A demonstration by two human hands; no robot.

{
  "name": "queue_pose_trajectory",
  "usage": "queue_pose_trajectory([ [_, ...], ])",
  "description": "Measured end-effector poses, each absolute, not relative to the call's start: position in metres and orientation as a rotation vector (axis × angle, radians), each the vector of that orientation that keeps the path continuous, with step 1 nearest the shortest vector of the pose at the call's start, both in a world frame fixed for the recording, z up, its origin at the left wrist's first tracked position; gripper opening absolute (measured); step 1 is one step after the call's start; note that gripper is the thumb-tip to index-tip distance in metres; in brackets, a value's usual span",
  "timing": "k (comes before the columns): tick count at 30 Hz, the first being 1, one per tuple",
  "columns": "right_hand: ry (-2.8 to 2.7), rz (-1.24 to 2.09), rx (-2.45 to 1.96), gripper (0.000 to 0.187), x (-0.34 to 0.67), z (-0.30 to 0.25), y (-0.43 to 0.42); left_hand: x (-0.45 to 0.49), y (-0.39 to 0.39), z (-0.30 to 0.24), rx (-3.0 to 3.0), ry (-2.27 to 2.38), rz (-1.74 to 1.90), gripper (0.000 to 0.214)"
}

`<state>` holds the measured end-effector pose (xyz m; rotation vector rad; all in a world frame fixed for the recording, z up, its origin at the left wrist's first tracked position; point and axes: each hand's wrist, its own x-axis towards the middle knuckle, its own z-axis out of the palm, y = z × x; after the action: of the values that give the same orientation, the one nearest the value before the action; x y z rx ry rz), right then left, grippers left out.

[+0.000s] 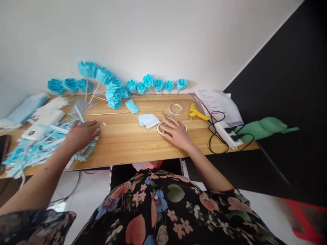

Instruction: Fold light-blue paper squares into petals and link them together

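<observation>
My left hand [83, 134] lies palm down at the right end of a heap of blue and white paper strips [48, 146], its fingers stretched out. What is under the palm is hidden. My right hand [176, 132] rests over a pair of scissors [160, 127] with white handles, fingers spread across them; the blades point toward the wall. Just left of the scissors sits a small stack of pale blue paper pieces [148, 120]. Behind it lies a brighter blue crepe piece [132, 107]. A roll of tape [176, 109] is beyond my right fingers.
Blue paper flowers [114, 92] on sticks line the wall. A yellow glue gun [198, 112], printed sheets [219, 105], a white power strip [227, 135] with black cables and a green bag [265, 127] are on the right. A white device [43, 125] lies left on the wooden table [122, 146].
</observation>
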<state>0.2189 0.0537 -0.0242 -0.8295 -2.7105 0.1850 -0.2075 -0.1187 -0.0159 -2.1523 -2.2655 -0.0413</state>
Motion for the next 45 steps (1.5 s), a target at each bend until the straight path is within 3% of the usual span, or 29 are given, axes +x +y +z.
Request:
queue_pose_trajectory([
  [8,-2.708,0.213,-0.910,0.039,0.230,-0.038,0.048,-0.196,-0.107,-0.015,-2.159,-2.125,0.047,0.055],
  [13,-2.678,0.239,-0.915,0.045,0.237,-0.038,0.034,-0.177,-0.104,-0.022,-2.171,-2.076,0.025,0.055],
  [20,-2.564,0.261,-0.963,0.038,0.265,-0.040,0.034,-0.192,-0.122,-0.023,-2.123,-2.159,-0.004,0.052],
  [32,-2.583,0.386,-1.003,0.035,0.217,0.000,0.071,-0.116,-0.079,-0.004,-2.446,-2.123,-0.630,0.050],
  [39,-2.626,0.521,-1.195,0.047,0.149,-0.005,0.104,-0.075,-0.017,-0.027,-2.388,-2.456,-0.973,0.054],
  [45,-2.593,0.727,-1.131,0.044,0.150,-0.014,0.095,-0.060,-0.008,-0.035,-2.428,-2.359,-0.861,0.047],
])
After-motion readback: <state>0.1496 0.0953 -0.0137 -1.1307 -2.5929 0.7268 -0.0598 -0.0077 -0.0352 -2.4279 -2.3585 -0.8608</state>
